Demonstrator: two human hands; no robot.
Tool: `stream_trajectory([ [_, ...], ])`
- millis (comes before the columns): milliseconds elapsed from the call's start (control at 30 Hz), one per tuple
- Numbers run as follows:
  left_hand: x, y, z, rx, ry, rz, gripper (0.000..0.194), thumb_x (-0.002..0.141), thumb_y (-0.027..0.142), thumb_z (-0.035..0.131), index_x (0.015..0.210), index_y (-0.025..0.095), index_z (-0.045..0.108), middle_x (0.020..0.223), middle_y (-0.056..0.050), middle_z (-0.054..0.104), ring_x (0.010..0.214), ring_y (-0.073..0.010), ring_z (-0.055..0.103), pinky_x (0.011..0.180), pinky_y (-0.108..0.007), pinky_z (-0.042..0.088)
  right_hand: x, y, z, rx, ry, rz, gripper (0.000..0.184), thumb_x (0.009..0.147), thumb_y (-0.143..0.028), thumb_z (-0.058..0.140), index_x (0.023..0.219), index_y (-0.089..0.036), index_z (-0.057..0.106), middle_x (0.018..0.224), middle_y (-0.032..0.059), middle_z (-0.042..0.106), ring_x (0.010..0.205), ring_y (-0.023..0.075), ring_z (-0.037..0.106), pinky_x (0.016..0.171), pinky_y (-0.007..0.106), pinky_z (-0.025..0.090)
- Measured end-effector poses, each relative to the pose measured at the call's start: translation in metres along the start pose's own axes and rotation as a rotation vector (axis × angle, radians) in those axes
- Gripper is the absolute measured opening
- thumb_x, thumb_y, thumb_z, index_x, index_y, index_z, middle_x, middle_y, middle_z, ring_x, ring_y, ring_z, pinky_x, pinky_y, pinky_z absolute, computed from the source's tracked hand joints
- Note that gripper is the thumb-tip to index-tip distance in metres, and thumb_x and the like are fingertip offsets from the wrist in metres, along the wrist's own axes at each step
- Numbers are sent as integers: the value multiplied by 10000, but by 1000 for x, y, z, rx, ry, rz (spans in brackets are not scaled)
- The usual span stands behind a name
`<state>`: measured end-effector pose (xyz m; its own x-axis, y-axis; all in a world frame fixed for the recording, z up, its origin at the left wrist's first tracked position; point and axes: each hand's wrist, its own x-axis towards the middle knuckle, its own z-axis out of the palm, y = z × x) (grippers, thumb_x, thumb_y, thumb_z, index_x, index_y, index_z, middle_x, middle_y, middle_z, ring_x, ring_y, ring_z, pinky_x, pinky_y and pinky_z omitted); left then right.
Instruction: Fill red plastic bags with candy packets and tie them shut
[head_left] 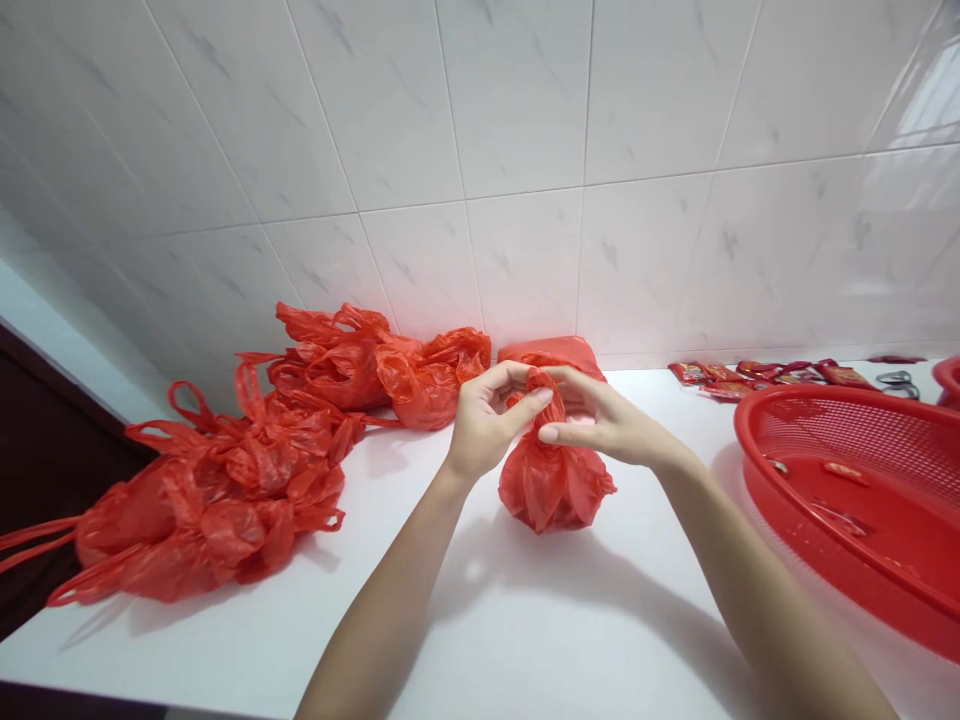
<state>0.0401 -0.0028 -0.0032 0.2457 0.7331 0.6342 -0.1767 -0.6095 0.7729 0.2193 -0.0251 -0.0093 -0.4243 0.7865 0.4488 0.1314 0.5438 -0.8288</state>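
Note:
A bulging red plastic bag (551,487) sits on the white counter (570,630), its top gathered into a twisted neck (546,402). My left hand (491,422) pinches that neck from the left, and my right hand (600,418) grips it from the right, their fingertips meeting around it. A flat red package (551,352) lies behind my hands against the wall. Several filled red plastic bags (214,505) with loose handles are heaped to the left.
A red plastic mesh basket (847,480) stands at the right with a few small pieces inside. Several small red packets (757,375) and a pair of scissors (898,384) lie along the white tile wall (517,120). The counter's front edge runs along the lower left.

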Motion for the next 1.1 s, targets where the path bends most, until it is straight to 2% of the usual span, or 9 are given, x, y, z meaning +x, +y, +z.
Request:
stream_trajectory([
  [67, 1, 1, -1, -28, 15, 10, 103, 744, 230, 805, 812, 184, 743, 811, -22, 718, 792, -147, 665, 778, -279, 558, 1, 8, 3, -23, -70, 58, 494, 844, -442, 762, 1270, -242, 612, 1139, 62, 673, 1021, 235, 634, 853, 386, 555],
  [167, 3, 1, -6, -82, 54, 22, 107, 713, 216, 824, 781, 186, 747, 807, -26, 734, 793, -149, 678, 788, -284, 566, 3, 15, 9, -31, -108, 157, 319, 835, -464, 765, 1006, -207, 686, 932, 24, 664, 863, 198, 617, 763, 334, 521],
  [267, 7, 1, -12, -162, 134, 25, 142, 673, 218, 851, 760, 193, 741, 794, -23, 746, 779, -151, 691, 782, -286, 572, 4, 15, 13, 40, -165, 192, 317, 822, -479, 772, 928, -191, 693, 946, 22, 661, 884, 192, 603, 782, 312, 485],
  [400, 11, 4, -19, -240, 220, 41, 187, 616, 195, 880, 736, 200, 736, 765, -8, 746, 750, -135, 687, 764, -263, 564, 6, 15, 19, 81, -236, 228, 347, 805, -495, 778, 781, -170, 662, 719, -24, 562, 699, 142, 512, 655, 274, 411],
  [600, 10, 5, -18, -263, 206, 24, 183, 617, 173, 871, 742, 202, 742, 770, -6, 745, 772, -133, 693, 791, -259, 568, 6, 18, 21, 58, -278, 192, 374, 792, -468, 799, 702, -171, 591, 668, -41, 476, 650, 122, 444, 610, 261, 373],
  [667, 8, 5, -16, -245, 161, 10, 170, 640, 174, 864, 757, 199, 743, 802, -14, 749, 806, -141, 700, 805, -265, 572, 6, 18, 19, 92, -260, 150, 348, 795, -457, 803, 739, -175, 607, 718, -30, 511, 692, 131, 477, 655, 267, 411],
  [800, 5, 5, -12, -174, 90, 24, 141, 690, 160, 825, 797, 197, 742, 893, -34, 748, 887, -157, 698, 811, -268, 572, 6, 16, 15, 264, -186, 83, 271, 858, -429, 751, 910, -174, 675, 907, 23, 610, 887, 174, 566, 843, 320, 468],
  [967, 2, 8, -9, -137, 70, 9, 271, 663, 139, 821, 903, 214, 720, 1115, -46, 714, 788, -122, 660, 719, -260, 567, 7, 17, 16, 305, -124, 113, 303, 792, -402, 811, 761, -165, 625, 727, -23, 522, 695, 125, 485, 652, 269, 427],
  [1100, 2, 7, -10, -114, 51, 12, 370, 683, 155, 817, 1026, 220, 695, 1130, -62, 709, 832, -141, 674, 745, -275, 572, 7, 17, 17, 257, -79, 98, 374, 788, -439, 798, 664, -172, 568, 650, -39, 460, 622, 109, 415, 581, 261, 373],
])
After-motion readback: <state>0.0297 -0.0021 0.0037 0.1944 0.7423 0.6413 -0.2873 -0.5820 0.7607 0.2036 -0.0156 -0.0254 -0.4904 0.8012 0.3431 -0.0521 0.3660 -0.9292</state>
